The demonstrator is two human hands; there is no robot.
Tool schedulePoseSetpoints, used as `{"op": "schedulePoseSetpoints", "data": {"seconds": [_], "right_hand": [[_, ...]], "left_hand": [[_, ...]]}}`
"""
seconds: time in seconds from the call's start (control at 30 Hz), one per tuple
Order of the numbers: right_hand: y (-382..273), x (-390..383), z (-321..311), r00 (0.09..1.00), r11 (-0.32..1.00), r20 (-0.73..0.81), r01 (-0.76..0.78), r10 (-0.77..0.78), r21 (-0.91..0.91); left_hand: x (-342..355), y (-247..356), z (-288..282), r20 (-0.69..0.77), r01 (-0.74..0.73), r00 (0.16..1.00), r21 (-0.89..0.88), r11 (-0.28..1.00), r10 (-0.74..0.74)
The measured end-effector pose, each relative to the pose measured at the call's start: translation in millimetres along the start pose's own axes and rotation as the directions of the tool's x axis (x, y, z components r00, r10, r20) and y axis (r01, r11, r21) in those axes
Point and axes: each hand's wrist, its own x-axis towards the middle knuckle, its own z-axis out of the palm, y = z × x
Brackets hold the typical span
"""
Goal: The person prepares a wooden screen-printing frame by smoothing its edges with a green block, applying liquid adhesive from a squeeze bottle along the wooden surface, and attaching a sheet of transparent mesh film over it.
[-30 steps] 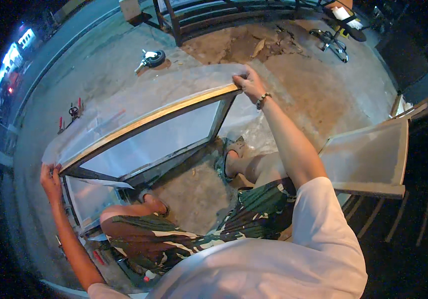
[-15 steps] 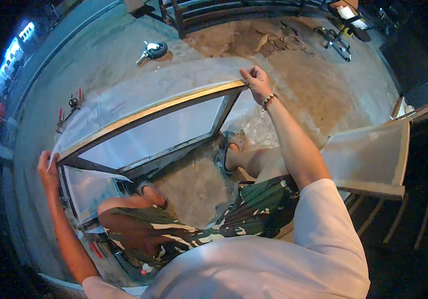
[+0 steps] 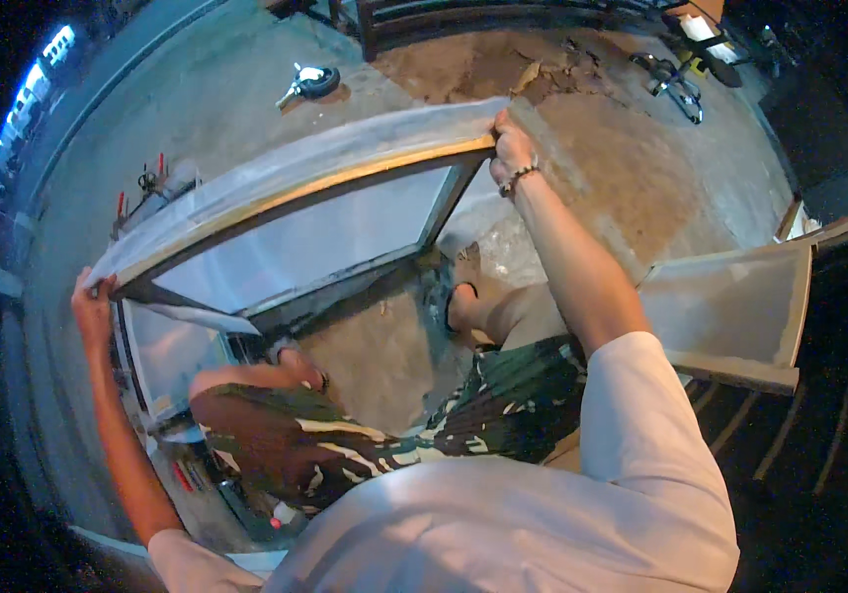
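Observation:
A rectangular wooden frame [image 3: 310, 192] stands tilted in front of my knees, its top bar light yellow and its other sides dark. A translucent white sheet [image 3: 335, 148] lies along that top bar and spreads past it on the far side. My left hand [image 3: 95, 295] is closed at the left corner, pinching the sheet's edge. At the right corner my right hand [image 3: 513, 148] is closed on the sheet too, its fingers against the frame's end. Whether they also grip the wood I cannot tell.
A second frame with pale sheeting [image 3: 730, 308] rests on dark slats at my right. Another sheeted frame [image 3: 177, 366] leans by my left knee. Red-handled tools [image 3: 152, 183] lie beyond the sheet. Farther off are a caster wheel [image 3: 315, 82] and a wheeled chair base [image 3: 676, 91].
Both hands have moved up and away a little, drawing the sheet's far part in closer to the top bar. The right hand has closed more firmly at its corner.

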Motion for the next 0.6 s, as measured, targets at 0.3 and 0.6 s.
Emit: {"op": "schedulePoseSetpoints", "data": {"seconds": [0.3,0.6], "right_hand": [[-23,5,-25,0.934,0.977,0.357,0.051,0.027,-0.206],[-39,-5,-23,0.913,0.952,0.407,0.145,-0.024,-0.269]], "left_hand": [[2,42,3,0.039,0.142,0.990,-0.109,0.984,-0.139],[1,23,13,0.008,0.083,0.997,-0.048,0.995,-0.083]]}}
